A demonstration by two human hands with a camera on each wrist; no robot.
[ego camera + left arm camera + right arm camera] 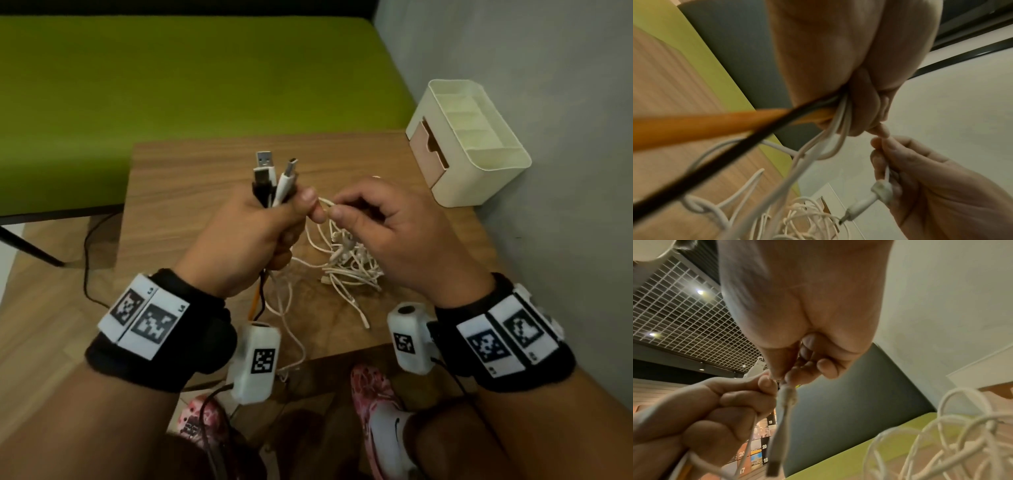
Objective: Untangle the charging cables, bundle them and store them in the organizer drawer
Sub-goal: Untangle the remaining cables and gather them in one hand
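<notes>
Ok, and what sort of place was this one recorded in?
Probably a public or office lounge rather than a home: an open grid ceiling with spotlights, a numbered photo display on the far wall, and a green upholstered bench behind the small wooden table.

Numbers 17, 18, 19, 20 on wall panels (764, 449).

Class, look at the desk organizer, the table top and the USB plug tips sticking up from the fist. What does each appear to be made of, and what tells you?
Organizer: probably moulded plastic, matt cream, with thin even walls and rounded corners.
Table top: wood or wood-look laminate; brown streaky grain, low sheen.
USB plug tips above the left hand: likely metal, grey and slightly shiny, set in white and black plastic-looking housings.
</notes>
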